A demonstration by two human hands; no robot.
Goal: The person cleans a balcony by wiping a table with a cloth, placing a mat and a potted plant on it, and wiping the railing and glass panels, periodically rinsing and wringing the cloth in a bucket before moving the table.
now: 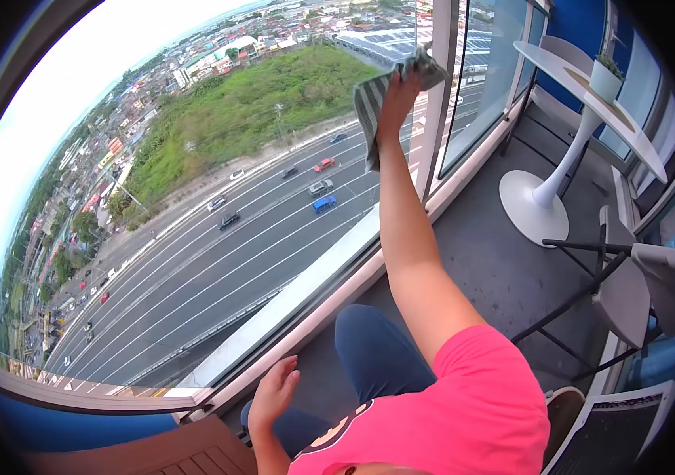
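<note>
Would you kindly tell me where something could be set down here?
The grey floor looks bare between the window sill and the white table's base, beside the right arm; the tabletop's near end, past the potted plant, also looks free. It is crowded around the grey chair and its splayed legs.

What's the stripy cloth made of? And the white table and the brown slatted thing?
The striped cloth looks like soft, matt fabric: it droops and creases under the right hand. The white table looks smooth, maybe painted metal or plastic; I can't tell which. The brown slatted thing seems dull-finished wood, judging by its colour and slats, but plastic could look similar.
</note>
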